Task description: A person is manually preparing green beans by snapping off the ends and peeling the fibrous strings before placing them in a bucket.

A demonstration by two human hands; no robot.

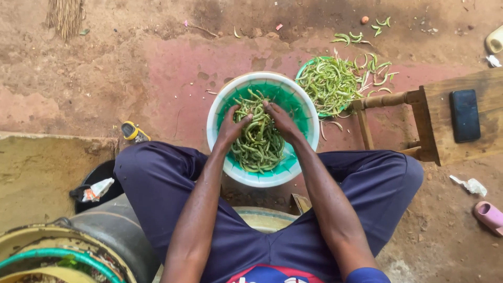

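A round green basin with a white rim [215, 112] sits on the ground between my knees, holding a heap of green bean pods [259, 144]. My left hand [234, 124] and my right hand [281, 120] both reach into the basin, fingers closed on one pod [257, 116] at the top of the heap. Behind the basin, a smaller green bowl [304, 71] is piled with green pods [330, 84], several spilled onto the ground around it.
A wooden stool [435, 126] stands at the right with a dark phone [465, 115] on it. A pink sandal [490, 216] lies lower right. Dark pots and a bowl [78, 251] crowd the lower left. A small yellow object [133, 132] lies left of the basin.
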